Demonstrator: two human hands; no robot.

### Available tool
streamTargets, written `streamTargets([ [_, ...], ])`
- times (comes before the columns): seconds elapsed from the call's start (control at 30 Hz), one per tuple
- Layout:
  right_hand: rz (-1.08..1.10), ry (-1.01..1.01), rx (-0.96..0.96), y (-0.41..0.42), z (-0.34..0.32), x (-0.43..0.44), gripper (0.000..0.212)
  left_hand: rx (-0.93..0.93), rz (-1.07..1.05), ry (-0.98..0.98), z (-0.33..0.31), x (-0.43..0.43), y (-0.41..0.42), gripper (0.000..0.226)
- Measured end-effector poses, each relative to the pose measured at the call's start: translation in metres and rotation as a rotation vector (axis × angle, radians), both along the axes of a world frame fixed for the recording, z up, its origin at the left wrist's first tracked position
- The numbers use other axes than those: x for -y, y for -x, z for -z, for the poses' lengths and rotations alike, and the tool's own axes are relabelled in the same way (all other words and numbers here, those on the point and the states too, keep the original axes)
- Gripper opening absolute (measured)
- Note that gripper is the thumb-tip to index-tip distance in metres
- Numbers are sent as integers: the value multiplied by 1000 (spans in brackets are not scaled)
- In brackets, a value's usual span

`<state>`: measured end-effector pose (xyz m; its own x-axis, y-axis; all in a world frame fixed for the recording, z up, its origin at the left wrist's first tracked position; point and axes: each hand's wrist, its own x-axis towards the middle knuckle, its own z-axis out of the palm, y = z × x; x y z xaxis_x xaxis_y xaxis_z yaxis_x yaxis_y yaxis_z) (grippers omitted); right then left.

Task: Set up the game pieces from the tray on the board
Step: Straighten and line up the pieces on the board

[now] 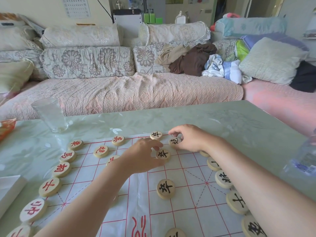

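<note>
- board (184, 194): white sheet with a red grid, flat on the table (222, 120), running from mid-table to its near edge.
- left hand (145, 154): over the board's far half. Its thumb and curled fingers pinch black disc A (163, 154), which lies face up on the sheet.
- right hand (189, 137): at the board's far edge. Its curled fingertips and thumb grip black disc B (175, 142), which is face up just beyond black disc A.
- black disc C (156, 135): on the board's far edge, just left of the right hand and untouched.
- black disc D (165, 189): alone, mid-board.
- black row (223, 179): along the board's right edge; 5 discs show, partly hidden by the right forearm.
- red row (50, 186): along the board's left edge; 6 discs show, face up.
- inner red discs (100, 151): 3 inside the grid's far left part, 1 half hidden behind the left wrist.
- glass (49, 115): upright, near the table's far left corner.
- plastic bottle (304, 159): at the table's right edge, blurred.
- white box (8, 189): at the table's left edge, cut off by the frame; cannot tell whether it is the tray.
</note>
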<state>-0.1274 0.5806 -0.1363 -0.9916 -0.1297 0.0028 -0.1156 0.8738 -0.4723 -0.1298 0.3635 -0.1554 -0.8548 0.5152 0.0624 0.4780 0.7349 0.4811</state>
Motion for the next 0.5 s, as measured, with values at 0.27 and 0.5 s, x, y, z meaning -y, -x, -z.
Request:
streamTargets([
  [0.27,12,-20,14,0,1,3,54,8,-38,-44,1,1,-3,51],
  [0.5,-102,-125,-71,-10,-15,20,44,25,-44,-64,-3,6,-6,41],
])
